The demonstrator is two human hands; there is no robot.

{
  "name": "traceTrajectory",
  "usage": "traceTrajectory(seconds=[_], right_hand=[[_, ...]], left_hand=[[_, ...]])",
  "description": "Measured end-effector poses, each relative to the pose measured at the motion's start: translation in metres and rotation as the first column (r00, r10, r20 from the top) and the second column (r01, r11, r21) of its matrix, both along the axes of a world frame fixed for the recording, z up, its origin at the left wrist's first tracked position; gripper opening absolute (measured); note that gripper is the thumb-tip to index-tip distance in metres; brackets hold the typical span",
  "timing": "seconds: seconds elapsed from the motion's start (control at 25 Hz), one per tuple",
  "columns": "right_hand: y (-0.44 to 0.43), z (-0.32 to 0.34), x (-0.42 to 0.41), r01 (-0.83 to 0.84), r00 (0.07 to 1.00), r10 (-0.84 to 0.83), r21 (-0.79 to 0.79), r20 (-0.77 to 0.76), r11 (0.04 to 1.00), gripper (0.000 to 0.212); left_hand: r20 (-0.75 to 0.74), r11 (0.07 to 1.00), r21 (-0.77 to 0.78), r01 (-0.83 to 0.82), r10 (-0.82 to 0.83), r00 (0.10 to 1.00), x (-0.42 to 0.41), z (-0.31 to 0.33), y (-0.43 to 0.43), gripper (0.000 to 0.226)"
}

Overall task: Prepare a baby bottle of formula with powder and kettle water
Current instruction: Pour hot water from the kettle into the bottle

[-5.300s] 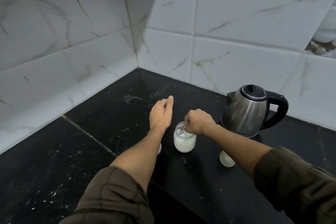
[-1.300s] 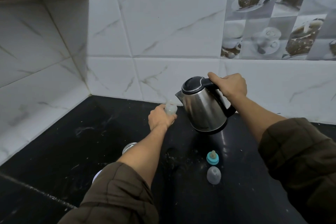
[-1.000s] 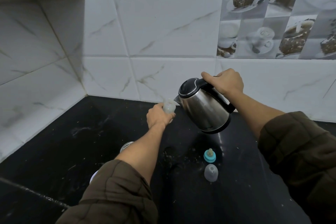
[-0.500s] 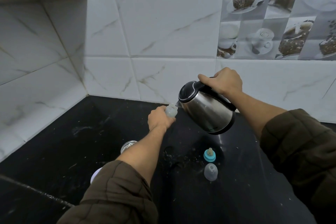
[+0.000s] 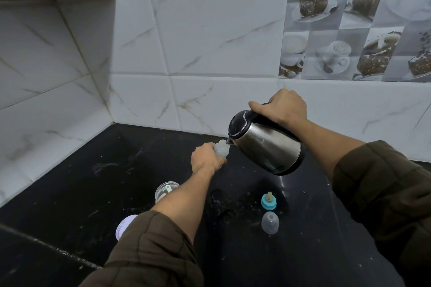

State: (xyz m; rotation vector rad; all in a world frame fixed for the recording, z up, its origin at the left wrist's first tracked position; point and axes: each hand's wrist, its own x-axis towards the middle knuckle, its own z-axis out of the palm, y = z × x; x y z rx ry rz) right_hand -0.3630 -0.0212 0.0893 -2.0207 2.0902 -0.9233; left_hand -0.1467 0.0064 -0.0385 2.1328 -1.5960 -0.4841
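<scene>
My left hand (image 5: 205, 158) grips a small clear baby bottle (image 5: 221, 149) above the black counter, its open mouth up. My right hand (image 5: 281, 108) holds the black handle of a steel kettle (image 5: 265, 144), tilted to the left in the air. The kettle's spout sits right at the bottle's mouth. On the counter below stand the teal bottle ring with its teat (image 5: 269, 202) and the clear bottle cap (image 5: 270, 222). The glass powder jar (image 5: 166, 191) stands open beside my left forearm, partly hidden by it.
The jar's white lid (image 5: 123, 226) lies on the black counter (image 5: 98, 184) near my left sleeve. White marble tiles (image 5: 210, 42) close the corner at the back and left. Powder specks dot the counter around the teat ring.
The kettle has been lifted and tipped further left until its spout meets the bottle's mouth. My left hand has lowered the bottle slightly. Before that, I left the powder jar.
</scene>
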Motion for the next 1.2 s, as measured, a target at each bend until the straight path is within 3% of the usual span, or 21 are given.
traceTrajectory(seconds=[1.2], right_hand=[[-0.002, -0.008, 0.004, -0.007, 0.997, 0.006, -0.006, -0.071, 1.000, 0.066]], left_hand=[[-0.064, 0.999, 0.040, -0.008, 0.010, 0.998, 0.003, -0.013, 0.002, 0.041]])
